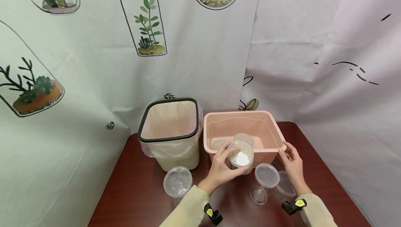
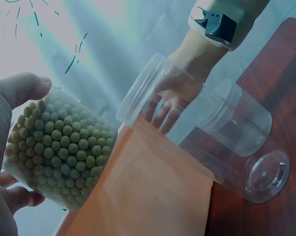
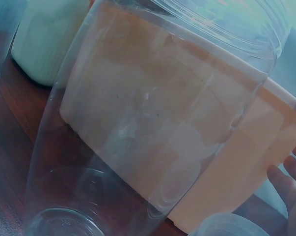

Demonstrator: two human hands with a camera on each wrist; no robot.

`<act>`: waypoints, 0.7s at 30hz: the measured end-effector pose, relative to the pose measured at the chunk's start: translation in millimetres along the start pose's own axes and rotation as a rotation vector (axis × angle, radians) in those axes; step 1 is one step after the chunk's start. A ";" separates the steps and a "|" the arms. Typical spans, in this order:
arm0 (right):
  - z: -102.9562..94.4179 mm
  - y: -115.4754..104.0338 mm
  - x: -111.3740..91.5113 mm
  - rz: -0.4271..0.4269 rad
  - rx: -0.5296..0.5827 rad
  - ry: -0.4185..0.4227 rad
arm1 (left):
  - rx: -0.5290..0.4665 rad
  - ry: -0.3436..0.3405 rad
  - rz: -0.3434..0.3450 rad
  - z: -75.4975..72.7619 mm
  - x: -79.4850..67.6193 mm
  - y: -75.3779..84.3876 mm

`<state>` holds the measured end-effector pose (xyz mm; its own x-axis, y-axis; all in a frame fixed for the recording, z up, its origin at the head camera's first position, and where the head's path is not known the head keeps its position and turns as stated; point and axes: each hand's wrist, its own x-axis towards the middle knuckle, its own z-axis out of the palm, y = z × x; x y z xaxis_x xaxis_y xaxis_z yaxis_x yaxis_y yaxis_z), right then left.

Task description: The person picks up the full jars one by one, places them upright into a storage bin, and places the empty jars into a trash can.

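Note:
My left hand (image 1: 220, 171) grips a clear jar (image 1: 242, 154) full of round, pale yellow-green beans, held above the front edge of a pink plastic bin (image 1: 241, 116). In the left wrist view, the thumb and fingers press on opposite sides of the bean jar (image 2: 64, 142). At the bin's right front corner, my right hand (image 1: 293, 166) holds the rim between thumb and fingers. Inside the bin lie a clear, round-topped container (image 1: 243, 138) and another pale item (image 1: 217, 144), partly hidden by the left hand.
Left of the bin stands a lined waste bin (image 1: 178, 154) with a black rim. Transparent lidded jars stand in front: a tall one (image 1: 267, 175), a second (image 1: 285, 185) beside it, and another (image 1: 177, 181) at the left. Printed fabric (image 1: 203, 63) hangs behind the dark red table (image 1: 134, 174).

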<state>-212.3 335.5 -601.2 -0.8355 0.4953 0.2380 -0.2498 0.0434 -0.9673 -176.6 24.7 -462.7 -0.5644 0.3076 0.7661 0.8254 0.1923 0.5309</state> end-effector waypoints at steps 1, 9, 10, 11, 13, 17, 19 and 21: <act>-0.7 2.9 1.1 -0.007 -0.005 -0.001 | 0.010 0.010 0.012 1.0 2.0 0.1; 5.6 -41.5 -16.4 -0.065 0.043 -0.074 | -0.020 0.005 -0.004 8.1 22.4 4.2; 8.9 -54.4 -21.1 -0.054 0.041 -0.070 | -0.042 0.002 -0.017 9.7 25.2 5.0; 12.2 -67.2 -25.9 -0.043 0.012 -0.064 | -0.064 0.000 -0.035 11.5 27.7 5.8; 16.0 -84.2 -31.7 -0.022 -0.025 -0.061 | -0.116 -0.007 -0.076 15.5 32.8 7.2; 19.2 -93.8 -36.2 0.002 -0.049 -0.028 | -0.146 -0.008 -0.120 24.2 41.8 6.3; 19.8 -93.4 -37.4 0.004 -0.050 -0.025 | -0.105 0.001 -0.102 27.9 46.0 4.5; 20.1 -92.3 -38.4 0.013 -0.052 -0.030 | -0.057 0.010 -0.070 31.6 49.0 1.8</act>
<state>-167.0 295.0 -519.3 -0.8527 0.4703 0.2273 -0.2138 0.0826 -0.9734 -202.2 69.6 -435.7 -0.6214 0.2856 0.7296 0.7815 0.1598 0.6031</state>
